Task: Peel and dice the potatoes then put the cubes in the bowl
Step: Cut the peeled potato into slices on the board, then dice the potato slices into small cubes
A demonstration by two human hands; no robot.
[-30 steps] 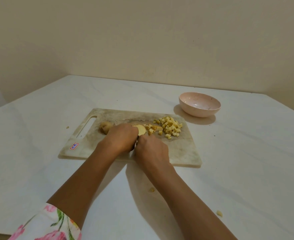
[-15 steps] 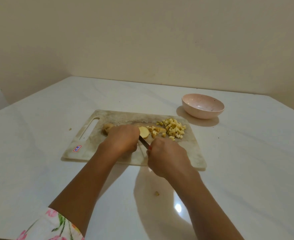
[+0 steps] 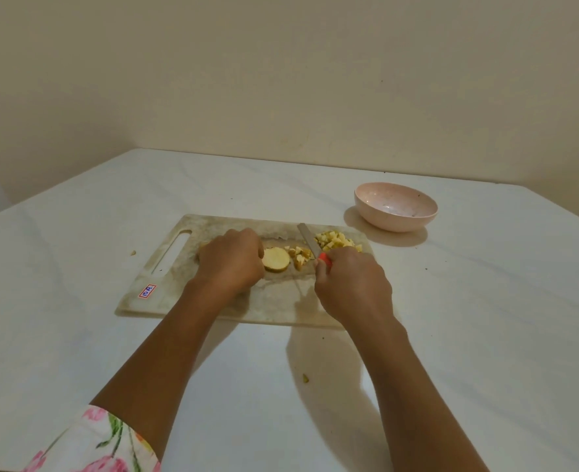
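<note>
The left hand (image 3: 230, 260) curls its fingers over a mostly hidden potato (image 3: 202, 248) on the cutting board (image 3: 274, 301), with 1 round slice (image 3: 276, 259) flat just beside it. The right hand (image 3: 352, 287) has its fingers clamped on a red-handled knife (image 3: 307, 240), whose blade lies between 2 heaps of potato cubes (image 3: 337, 241). The pink bowl (image 3: 396, 218) sits apart on the tabletop (image 3: 111, 335).

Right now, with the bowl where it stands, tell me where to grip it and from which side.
Take the bowl by its near rim, thumb inside, fingers under the wall, probably coming from the near right side. It stands upright and open beyond the board's far right corner, and its wall slopes outward, so a clasp round it would likely slip.
</note>
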